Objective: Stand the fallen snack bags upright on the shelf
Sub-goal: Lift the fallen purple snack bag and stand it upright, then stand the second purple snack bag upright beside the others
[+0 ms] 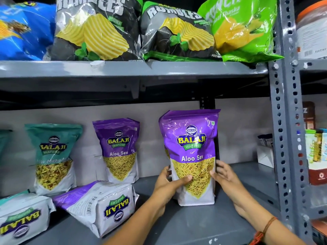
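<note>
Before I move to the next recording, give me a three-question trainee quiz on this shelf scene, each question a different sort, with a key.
1. True or false: the purple Aloo Sev bag between the left hand and the right hand stands upright on the lower shelf.
2. Multiple choice: how many bags lie fallen at the front left? A) none B) two C) four
3. Fill in: the bag standing at the back wall left of the second purple Aloo Sev bag is coloured ____.

Key: 1 true. 2 B: the fallen purple bag and the fallen teal bag. 3 teal: the standing teal bag.
</note>
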`<state>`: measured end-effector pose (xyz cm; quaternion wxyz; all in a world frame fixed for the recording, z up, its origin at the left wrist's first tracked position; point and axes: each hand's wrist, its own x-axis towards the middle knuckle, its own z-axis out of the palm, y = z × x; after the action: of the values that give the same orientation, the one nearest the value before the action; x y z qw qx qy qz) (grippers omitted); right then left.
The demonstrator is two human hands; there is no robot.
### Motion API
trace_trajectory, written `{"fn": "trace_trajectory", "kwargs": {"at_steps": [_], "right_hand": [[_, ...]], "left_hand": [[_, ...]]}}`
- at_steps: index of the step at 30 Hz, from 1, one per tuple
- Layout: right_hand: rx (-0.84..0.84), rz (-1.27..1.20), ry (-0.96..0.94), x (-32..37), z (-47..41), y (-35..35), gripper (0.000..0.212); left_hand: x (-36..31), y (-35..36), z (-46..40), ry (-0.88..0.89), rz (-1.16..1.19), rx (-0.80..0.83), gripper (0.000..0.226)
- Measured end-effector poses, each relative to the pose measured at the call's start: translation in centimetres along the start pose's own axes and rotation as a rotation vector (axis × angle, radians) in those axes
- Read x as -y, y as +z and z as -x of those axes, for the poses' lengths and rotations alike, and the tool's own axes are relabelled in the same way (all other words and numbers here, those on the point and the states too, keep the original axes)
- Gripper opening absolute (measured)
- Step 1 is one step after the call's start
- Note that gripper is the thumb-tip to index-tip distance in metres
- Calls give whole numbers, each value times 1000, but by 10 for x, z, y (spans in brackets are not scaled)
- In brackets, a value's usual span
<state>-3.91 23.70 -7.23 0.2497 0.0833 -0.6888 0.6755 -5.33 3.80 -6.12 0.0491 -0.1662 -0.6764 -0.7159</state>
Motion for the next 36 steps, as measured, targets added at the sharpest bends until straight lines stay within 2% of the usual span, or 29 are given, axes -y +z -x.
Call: {"fn": "trace_trajectory", "kwargs": {"at_steps": [2, 4, 6, 9, 11, 12, 15, 17, 18, 19, 20, 22, 23, 24, 28, 30, 33, 34, 36], "right_hand": [[-259, 175, -237, 12, 11, 13, 46], [-387, 303, -523, 35, 24, 30, 47], [-368, 306, -712, 65, 37, 56, 42], [-162, 214, -812, 99, 48, 104, 29], [37, 173, -733, 105, 42, 139, 27], [126, 201, -684, 101, 36, 155, 27], [396, 460, -424, 77, 9, 203, 32], [583, 538, -131, 58, -1, 221, 40], [664, 492, 24, 48, -2, 227, 44], [733, 406, 186, 40, -3, 228, 47], [770, 320, 325, 33, -3, 229, 50], [770, 255, 470, 24, -6, 231, 62], [780, 266, 502, 23, -5, 230, 67], [797, 284, 520, 24, -5, 230, 69], [827, 256, 456, 29, -2, 226, 49], [782, 198, 393, 31, 2, 223, 47], [703, 168, 279, 40, 6, 221, 58], [663, 154, 221, 45, 6, 220, 55], [596, 71, 123, 55, 6, 218, 36]], "left_hand": [[-12, 4, 12, 88, -41, -172, 78], [-32, 5, 30, 263, -64, -324, 75], [-61, -4, 50, 461, -36, -391, 60], [-101, -41, 71, 629, 48, -570, 46], [-109, -73, 77, 636, 91, -701, 46], [-107, -89, 81, 584, 74, -758, 51], [-75, -139, 94, 289, 27, -867, 72], [-44, -171, 96, 52, 63, -836, 85], [-34, -181, 97, -49, 116, -786, 90], [-29, -184, 100, -145, 201, -732, 87], [-30, -183, 106, -224, 283, -682, 68], [-34, -176, 125, -218, 355, -576, 14], [-35, -172, 126, -209, 398, -557, 5], [-37, -174, 124, -231, 423, -545, 14], [-40, -175, 107, -298, 533, -567, 22], [-39, -175, 105, -274, 550, -546, 23], [-47, -173, 98, -181, 633, -458, 29], [-52, -175, 92, -144, 638, -426, 31], [-63, -181, 79, -73, 568, -369, 32]]}}
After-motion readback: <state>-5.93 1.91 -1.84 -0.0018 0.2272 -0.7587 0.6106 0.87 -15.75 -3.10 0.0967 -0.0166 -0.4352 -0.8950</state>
